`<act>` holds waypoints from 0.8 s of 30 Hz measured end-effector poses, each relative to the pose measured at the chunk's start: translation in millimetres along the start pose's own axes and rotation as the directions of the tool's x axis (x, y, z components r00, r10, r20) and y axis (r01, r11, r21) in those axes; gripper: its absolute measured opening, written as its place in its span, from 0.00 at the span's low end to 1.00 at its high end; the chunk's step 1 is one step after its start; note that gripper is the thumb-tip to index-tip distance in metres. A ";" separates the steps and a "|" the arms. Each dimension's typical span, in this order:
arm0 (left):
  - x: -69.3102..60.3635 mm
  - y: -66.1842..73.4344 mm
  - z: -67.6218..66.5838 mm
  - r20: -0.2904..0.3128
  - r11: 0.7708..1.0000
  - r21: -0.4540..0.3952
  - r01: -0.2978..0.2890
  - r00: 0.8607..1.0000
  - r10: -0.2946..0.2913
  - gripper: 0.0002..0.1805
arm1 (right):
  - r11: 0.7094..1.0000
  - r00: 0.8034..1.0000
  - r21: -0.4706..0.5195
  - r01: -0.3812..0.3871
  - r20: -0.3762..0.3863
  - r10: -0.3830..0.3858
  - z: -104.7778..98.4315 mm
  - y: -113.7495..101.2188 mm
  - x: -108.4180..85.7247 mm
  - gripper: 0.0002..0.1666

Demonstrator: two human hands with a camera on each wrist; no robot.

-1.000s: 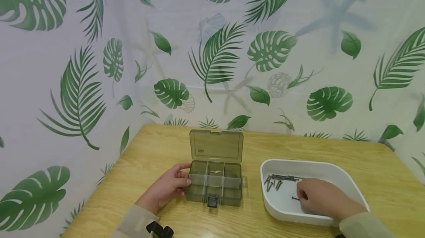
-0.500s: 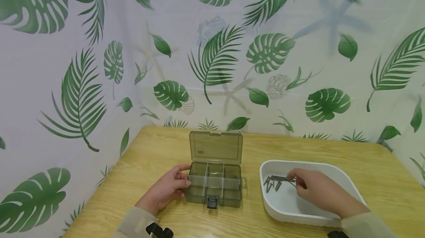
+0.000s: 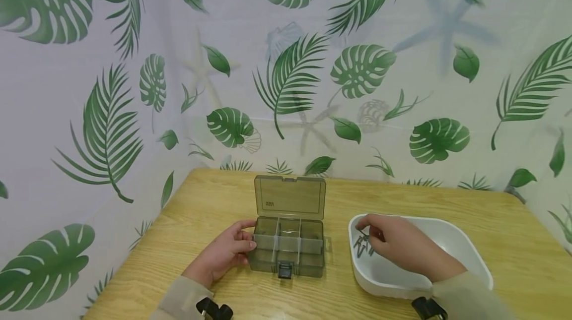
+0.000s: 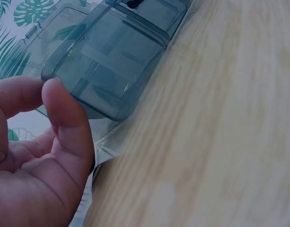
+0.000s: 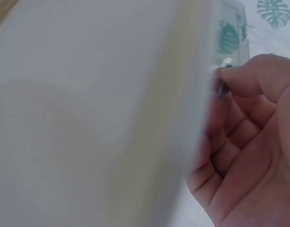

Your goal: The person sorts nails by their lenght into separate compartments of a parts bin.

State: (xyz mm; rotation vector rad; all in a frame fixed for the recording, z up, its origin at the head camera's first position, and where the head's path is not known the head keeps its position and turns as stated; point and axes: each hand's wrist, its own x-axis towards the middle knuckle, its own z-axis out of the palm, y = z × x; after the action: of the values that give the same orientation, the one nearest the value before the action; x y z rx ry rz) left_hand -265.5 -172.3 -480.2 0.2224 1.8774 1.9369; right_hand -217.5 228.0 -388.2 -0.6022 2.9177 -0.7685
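A translucent grey compartment box (image 3: 311, 264) stands with its lid raised, its compartments showing nothing inside. My left hand (image 3: 225, 254) holds the box's left side; in the left wrist view the thumb and forefinger of this hand (image 4: 55, 142) meet at a corner of the box (image 4: 135, 61). Over the left part of a white tray (image 3: 473, 260), my right hand (image 3: 399, 243) is bent down beside several small screws (image 3: 360, 249). The right wrist view shows this hand (image 5: 253, 137) pinching a dark screw (image 5: 223, 88), partly hidden by fingertips.
The tray stands to the right of the box on a wooden table (image 3: 214, 196), its near wall below my right forearm. A leaf-patterned cloth (image 3: 304, 146) hangs behind the table and along its left side.
My right hand has moved left and slightly away from me within the tray, toward the screws at its left end. My left hand and the box have stayed in place.
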 end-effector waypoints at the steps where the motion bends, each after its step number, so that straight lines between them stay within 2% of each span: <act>1: 0.3 -0.4 -0.4 0.002 1.000 0.000 -0.001 1.000 0.001 0.37 | 1.000 1.000 0.003 0.005 -0.005 -0.005 0.9 -3.5 2.2 0.16; 10: 0.6 -2.0 -1.5 -0.006 1.000 0.000 0.007 1.000 -0.007 0.37 | 0.998 0.999 0.044 0.042 0.030 -0.043 16.4 -36.0 22.4 0.15; 20: 0.0 -1.1 -0.5 -0.008 1.000 0.008 0.001 1.000 -0.001 0.36 | 0.993 0.993 -0.018 0.120 0.015 -0.120 41.0 -58.0 39.7 0.16; 24: -0.3 -1.4 -1.0 -0.001 1.000 0.007 -0.003 1.000 0.003 0.36 | 0.990 0.990 -0.010 0.139 0.023 -0.138 47.9 -63.9 43.9 0.17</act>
State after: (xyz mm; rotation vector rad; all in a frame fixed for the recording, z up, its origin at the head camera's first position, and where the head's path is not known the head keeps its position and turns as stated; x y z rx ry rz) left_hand -265.3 -173.3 -481.5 0.2264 1.8865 1.9331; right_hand -227.7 137.9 -397.4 -0.8163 2.8864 -0.7531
